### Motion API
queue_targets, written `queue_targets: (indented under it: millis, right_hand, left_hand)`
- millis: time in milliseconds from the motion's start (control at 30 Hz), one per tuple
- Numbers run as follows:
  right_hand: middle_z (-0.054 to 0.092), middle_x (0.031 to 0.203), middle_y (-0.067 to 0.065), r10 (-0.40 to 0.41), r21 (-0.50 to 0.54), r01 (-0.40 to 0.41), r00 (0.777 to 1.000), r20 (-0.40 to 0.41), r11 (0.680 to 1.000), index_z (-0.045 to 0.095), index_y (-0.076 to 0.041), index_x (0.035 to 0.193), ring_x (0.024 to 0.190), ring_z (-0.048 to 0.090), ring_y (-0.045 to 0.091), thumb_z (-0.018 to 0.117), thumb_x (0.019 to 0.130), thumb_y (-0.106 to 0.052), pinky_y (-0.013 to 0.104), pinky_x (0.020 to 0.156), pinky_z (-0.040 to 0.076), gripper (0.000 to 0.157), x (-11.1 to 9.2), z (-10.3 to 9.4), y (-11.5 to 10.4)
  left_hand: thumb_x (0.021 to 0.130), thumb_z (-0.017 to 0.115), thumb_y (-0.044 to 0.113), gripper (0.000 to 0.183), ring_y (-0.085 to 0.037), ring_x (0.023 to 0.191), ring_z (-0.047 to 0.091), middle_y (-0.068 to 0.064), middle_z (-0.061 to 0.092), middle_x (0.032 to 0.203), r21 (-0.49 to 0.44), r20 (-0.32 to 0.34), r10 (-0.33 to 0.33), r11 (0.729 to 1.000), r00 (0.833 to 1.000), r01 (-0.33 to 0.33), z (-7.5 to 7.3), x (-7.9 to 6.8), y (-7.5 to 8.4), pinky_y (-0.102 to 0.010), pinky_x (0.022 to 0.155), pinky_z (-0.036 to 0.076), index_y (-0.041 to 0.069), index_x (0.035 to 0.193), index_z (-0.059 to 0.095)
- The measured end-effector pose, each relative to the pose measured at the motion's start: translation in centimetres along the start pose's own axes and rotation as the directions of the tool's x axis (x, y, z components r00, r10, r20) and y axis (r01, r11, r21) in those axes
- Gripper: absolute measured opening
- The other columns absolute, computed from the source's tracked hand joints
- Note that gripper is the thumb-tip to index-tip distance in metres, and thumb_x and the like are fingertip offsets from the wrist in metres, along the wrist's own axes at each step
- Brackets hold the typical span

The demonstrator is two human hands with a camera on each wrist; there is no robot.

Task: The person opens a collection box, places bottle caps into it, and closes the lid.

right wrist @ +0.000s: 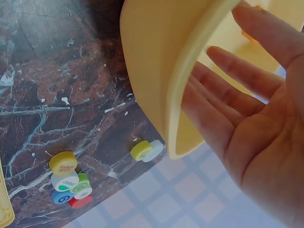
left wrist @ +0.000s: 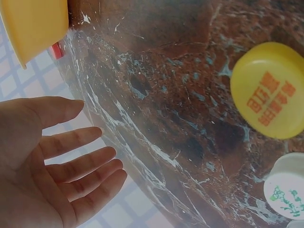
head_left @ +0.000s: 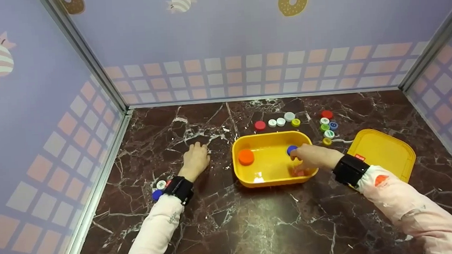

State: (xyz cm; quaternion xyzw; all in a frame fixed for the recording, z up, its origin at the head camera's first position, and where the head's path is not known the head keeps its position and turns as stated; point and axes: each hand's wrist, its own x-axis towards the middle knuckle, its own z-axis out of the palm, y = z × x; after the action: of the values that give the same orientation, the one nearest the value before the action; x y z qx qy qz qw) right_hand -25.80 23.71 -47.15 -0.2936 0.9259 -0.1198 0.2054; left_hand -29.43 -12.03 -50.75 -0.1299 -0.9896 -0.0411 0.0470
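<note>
Hanging loosely spread inside a yellow box (head_left: 268, 182), the fingers of the right hand (head_left: 313, 156) are beside a blue cap (head_left: 291, 149), contact unclear. An orange cap (head_left: 246, 157) sits at the box's left end. Fingers of the left hand (head_left: 196, 159), slightly bent, hold nothing. Outside, more caps (head_left: 281, 122) dot the surface (head_left: 216, 225), seemingly grouped for easy reach; the lid (head_left: 384, 152) lies aside, probably to leave the box open.

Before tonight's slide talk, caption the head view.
Right hand over the yellow box: blue cap by the fingers, orange cap inside.

Partitioned booth (head_left: 83, 53) with sweets-printed panels (head_left: 240, 32)
</note>
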Motion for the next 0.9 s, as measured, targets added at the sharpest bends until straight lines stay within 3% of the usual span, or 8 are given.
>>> queue_targets:
  millis: [200, 467, 600, 900]
  right_hand:
    - [0.063, 0.091, 0.010, -0.121, 0.004, 0.123, 0.985, -0.124, 0.992, 0.063, 0.000, 0.097, 0.077, 0.059, 0.022, 0.073, 0.075, -0.015, 0.036, 0.070, 0.048, 0.028, -0.1, -0.3, 0.2]
    - [0.061, 0.086, 0.005, -0.253, -0.109, 0.231, 0.925, -0.284, 0.967, 0.064, -0.002, 0.094, 0.075, 0.059, 0.021, 0.071, 0.078, -0.018, 0.035, 0.068, 0.048, 0.024, -0.6, -1.0, 0.5]
    - [0.060, 0.085, 0.004, -0.247, -0.126, 0.217, 0.910, -0.332, 0.968, 0.063, -0.003, 0.095, 0.072, 0.058, 0.016, 0.071, 0.078, -0.019, 0.032, 0.065, 0.049, 0.025, -0.8, -1.2, 0.6]
    - [0.061, 0.099, 0.011, -0.141, -0.035, 0.138, 0.917, -0.372, 0.990, 0.060, -0.001, 0.108, 0.084, 0.059, 0.023, 0.070, 0.080, -0.019, 0.037, 0.073, 0.048, 0.035, -1.4, -1.5, 1.2]
  left_hand:
    - [0.081, 0.064, 0.020, 0.032, -0.034, 0.092, 0.051, -0.018, 0.052, 0.098, -0.012, 0.008, -0.009, 1.000, 1.000, 0.009, 0.1, -0.1, -0.1, -0.048, 0.066, 0.046, -0.002, 0.104, 0.059]
    - [0.082, 0.064, 0.019, 0.031, -0.036, 0.087, 0.052, -0.019, 0.050, 0.097, -0.037, 0.029, -0.037, 0.999, 0.999, 0.038, -0.2, -0.5, -0.5, -0.047, 0.065, 0.047, -0.003, 0.103, 0.057]
    - [0.082, 0.064, 0.020, 0.031, -0.036, 0.088, 0.052, -0.020, 0.050, 0.097, -0.020, 0.028, -0.052, 0.998, 0.998, 0.053, -0.4, -0.7, -0.7, -0.047, 0.064, 0.047, -0.003, 0.101, 0.057]
    - [0.079, 0.066, 0.020, 0.034, -0.038, 0.091, 0.051, -0.021, 0.051, 0.098, -0.026, 0.031, -0.099, 0.995, 0.995, 0.100, -0.4, -1.1, -1.6, -0.049, 0.066, 0.046, -0.005, 0.101, 0.057]
